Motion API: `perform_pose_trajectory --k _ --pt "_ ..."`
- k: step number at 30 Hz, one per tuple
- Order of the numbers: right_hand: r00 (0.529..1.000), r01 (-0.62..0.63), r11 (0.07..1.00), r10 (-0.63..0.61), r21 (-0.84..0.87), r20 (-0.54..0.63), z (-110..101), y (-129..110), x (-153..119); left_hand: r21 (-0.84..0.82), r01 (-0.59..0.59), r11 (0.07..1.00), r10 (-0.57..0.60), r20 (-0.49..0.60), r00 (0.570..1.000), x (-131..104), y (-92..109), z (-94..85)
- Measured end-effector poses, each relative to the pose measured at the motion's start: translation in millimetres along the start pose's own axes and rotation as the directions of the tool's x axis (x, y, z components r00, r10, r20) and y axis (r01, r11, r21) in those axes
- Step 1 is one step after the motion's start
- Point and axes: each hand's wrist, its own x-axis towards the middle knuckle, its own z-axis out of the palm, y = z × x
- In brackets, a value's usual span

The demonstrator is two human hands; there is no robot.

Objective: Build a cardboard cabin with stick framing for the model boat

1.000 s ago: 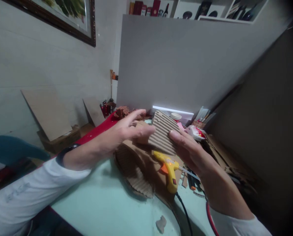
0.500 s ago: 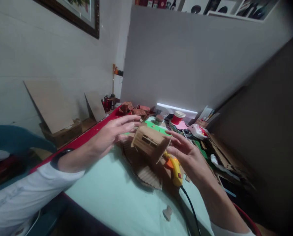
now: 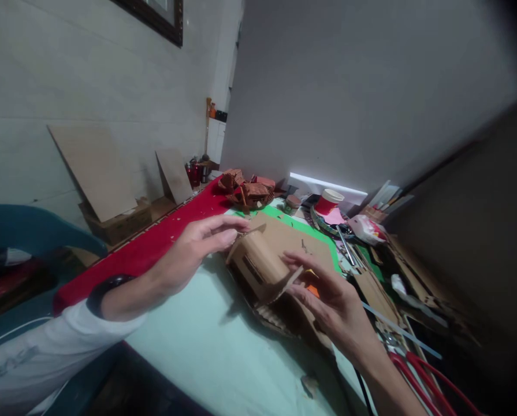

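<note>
A small brown cardboard model (image 3: 262, 263) with a curved top and a slot in its side sits tilted over a corrugated cardboard base (image 3: 275, 318). My left hand (image 3: 206, 240) pinches its far left edge, thumb toward me, fingertips partly hidden behind the cardboard. At the right end, my right hand (image 3: 331, 297) has thumb and fingers around the upright flap. Behind that hand, a yellow and orange glue gun (image 3: 312, 290) is mostly covered; its black cord (image 3: 363, 390) runs toward me.
Reddish-brown model pieces (image 3: 252, 193) lie on the red cloth (image 3: 175, 231) at the back. A red cup (image 3: 328, 202) stands at the back right. Red-handled scissors (image 3: 418, 375) and cardboard strips (image 3: 377, 297) lie at right. A scrap (image 3: 309, 386) rests near the front.
The cardboard model has turned and come lower, toward me. My right hand has closed in on its flap and now covers most of the glue gun. The view has shifted downward and right.
</note>
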Motion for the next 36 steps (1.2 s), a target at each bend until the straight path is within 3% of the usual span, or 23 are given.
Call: perform_pose_trajectory --k 7,17,22,28,32,36 --pt "0.998 0.013 0.995 -0.007 -0.094 0.068 0 2 -2 0.027 0.01 1.0 -0.009 -0.045 0.999 -1 -5 0.9" --pt "0.968 0.234 0.94 -0.203 -0.247 0.144 1 -6 -1 0.13 0.022 0.991 -0.015 -0.048 0.999 -5 -6 2.1" --pt "0.954 0.299 0.924 -0.285 -0.24 0.092 1 -13 -1 0.156 -0.021 0.987 0.032 -0.064 0.997 -10 -1 6.2" --pt "0.905 0.406 0.874 -0.425 -0.268 -0.011 1 -25 -7 0.009 -0.134 0.991 0.134 0.006 0.991 -19 -2 8.5" --pt "0.912 0.372 0.889 -0.404 -0.265 -0.074 2 -24 -15 0.072 -0.236 0.969 0.227 0.11 0.968 -28 -8 8.3" --pt "0.966 0.232 0.965 -0.244 -0.124 -0.089 0 -26 -20 0.228 -0.248 0.942 0.211 0.172 0.962 -36 -12 10.6"
